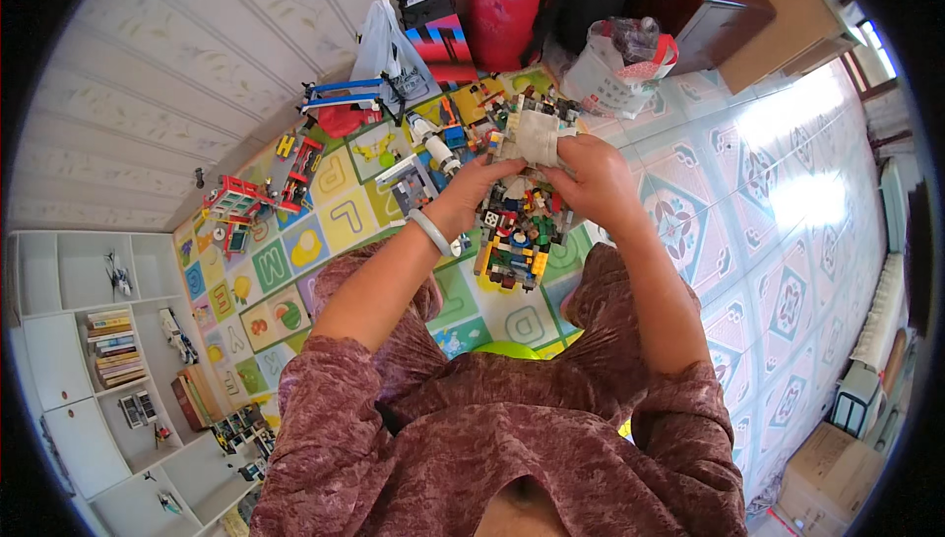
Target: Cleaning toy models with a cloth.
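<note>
My left hand (pixel 472 186) and my right hand (pixel 590 175) hold a folded beige cloth (pixel 537 140) between them, over a brick-built toy model (pixel 520 230). My right fingers close on the cloth's lower right edge; my left fingertips touch its lower left side. The model is densely covered in small coloured bricks, with a yellow-edged end towards me. Left of it lie a white cylindrical brick-built rocket (pixel 435 144) and a grey brick-built plate (pixel 410 184). Whether my left fingers grip the cloth or the model beneath is partly hidden.
Red brick-built vehicles (pixel 238 201) and a blue-railed brick model (pixel 343 94) stand on the alphabet play mat (pixel 343 201). Beyond are plastic bags (pixel 391 50), a red-handled bag (pixel 620 75) and a dark wooden cabinet (pixel 698 13). White shelves (pixel 81 315) stand at left, a cardboard box (pixel 827 470) at lower right.
</note>
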